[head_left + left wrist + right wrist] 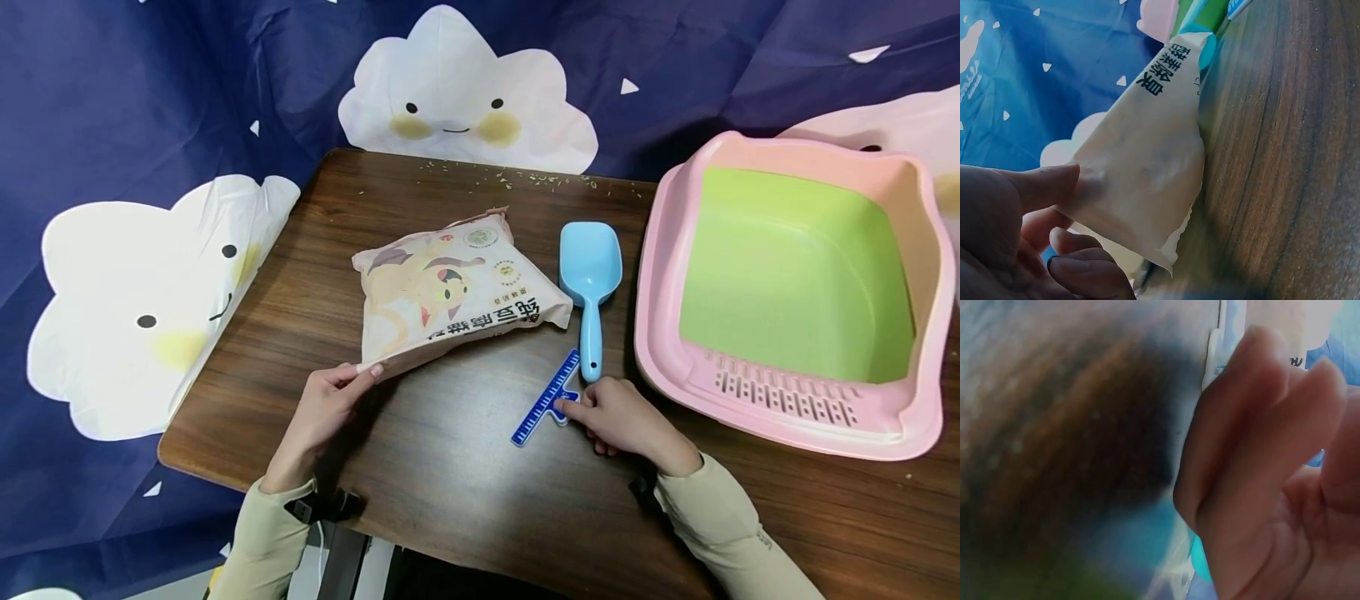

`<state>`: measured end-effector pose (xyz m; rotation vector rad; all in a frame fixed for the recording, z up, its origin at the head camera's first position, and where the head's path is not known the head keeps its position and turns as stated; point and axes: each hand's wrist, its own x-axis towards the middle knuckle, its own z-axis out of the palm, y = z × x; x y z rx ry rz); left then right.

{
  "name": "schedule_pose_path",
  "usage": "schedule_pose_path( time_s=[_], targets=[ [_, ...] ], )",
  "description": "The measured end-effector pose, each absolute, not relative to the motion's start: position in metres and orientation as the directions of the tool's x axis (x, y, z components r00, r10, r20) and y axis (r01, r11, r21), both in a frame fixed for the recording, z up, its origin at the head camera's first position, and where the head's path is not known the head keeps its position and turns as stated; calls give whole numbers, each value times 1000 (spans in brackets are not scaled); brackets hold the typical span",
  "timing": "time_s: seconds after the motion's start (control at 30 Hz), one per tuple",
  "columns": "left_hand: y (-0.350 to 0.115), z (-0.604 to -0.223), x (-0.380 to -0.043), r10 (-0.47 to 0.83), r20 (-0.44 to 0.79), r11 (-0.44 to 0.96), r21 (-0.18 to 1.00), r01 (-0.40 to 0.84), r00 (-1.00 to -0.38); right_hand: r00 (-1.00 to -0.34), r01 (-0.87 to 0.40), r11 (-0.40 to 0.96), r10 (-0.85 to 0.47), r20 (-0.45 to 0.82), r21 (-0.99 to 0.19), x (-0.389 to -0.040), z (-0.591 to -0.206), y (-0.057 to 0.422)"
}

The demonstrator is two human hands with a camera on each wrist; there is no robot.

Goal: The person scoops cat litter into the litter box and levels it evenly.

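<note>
A pale bag with a cartoon cat (442,287) lies on the table, its printing upside down. My left hand (333,400) pinches its near-left corner between thumb and fingers; the left wrist view shows that edge of the bag (1141,156) raised and taut. At the table's middle, my right hand (626,421) holds the handle of a blue clip with ruler marks (546,400), a fingertip lying over it. In the right wrist view the curled fingers (1241,437) hide most of the clip. A light blue scoop (591,267) lies just beyond the right hand, handle toward me.
To the right stands a pink litter box (652,275) with a green inside and a slotted front ledge. Small pale crumbs (547,179) are scattered along the far edge of the wooden table (450,475). A dark blue cloth with clouds (247,67) hangs behind and at left.
</note>
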<state>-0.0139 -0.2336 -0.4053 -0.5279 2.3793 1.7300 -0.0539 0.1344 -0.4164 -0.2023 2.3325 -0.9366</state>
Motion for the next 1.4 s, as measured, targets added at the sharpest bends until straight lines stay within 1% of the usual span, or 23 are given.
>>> schedule_pose_path(
  time_s=[0.2,0.37,0.47,0.6,0.7,0.8,0.9,1.0,1.07,1.17,1.27,1.4],
  targets=[
    [-235,-409,-14,-192,-246,336,893,-299,-950,-801,64,757,-349,-486,-650,-53,-411,134],
    [-236,-411,-15,-213,-237,349,888,-300,-948,-807,24,743,-381,-452,-669,-53,-399,134],
    [-237,-412,-16,-226,-239,345,887,-307,-944,-824,-12,694,-415,-386,-720,-53,-393,133],
    [-239,-412,-16,-238,-230,355,884,-305,-943,-875,-55,598,-414,-250,-800,-55,-389,126],
    [-240,-412,-16,-242,-225,360,883,-302,-944,-925,-83,542,-355,-138,-836,-58,-389,119],
    [-242,-412,-17,-239,-227,355,885,-302,-944,-958,-102,524,-280,-58,-846,-61,-389,112],
    [-245,-412,-17,-232,-230,332,895,-299,-945,-974,-116,514,-225,-3,-850,-65,-389,107],
    [-249,-411,-17,-219,-242,280,913,-298,-945,-979,-154,540,-195,55,-827,-70,-389,102],
    [-251,-411,-16,-209,-256,234,924,-302,-944,-980,-159,585,-189,56,-795,-73,-388,100],
    [-254,-410,-16,-197,-290,187,927,-326,-937,-981,-123,640,-194,-4,-758,-78,-388,96],
    [-257,-410,-16,-189,-316,174,921,-349,-930,-977,-77,666,-200,-78,-742,-81,-387,94],
    [-260,-412,-18,-188,-320,170,920,-352,-929,-969,-59,686,-213,-122,-725,-85,-386,91]
  ],
)
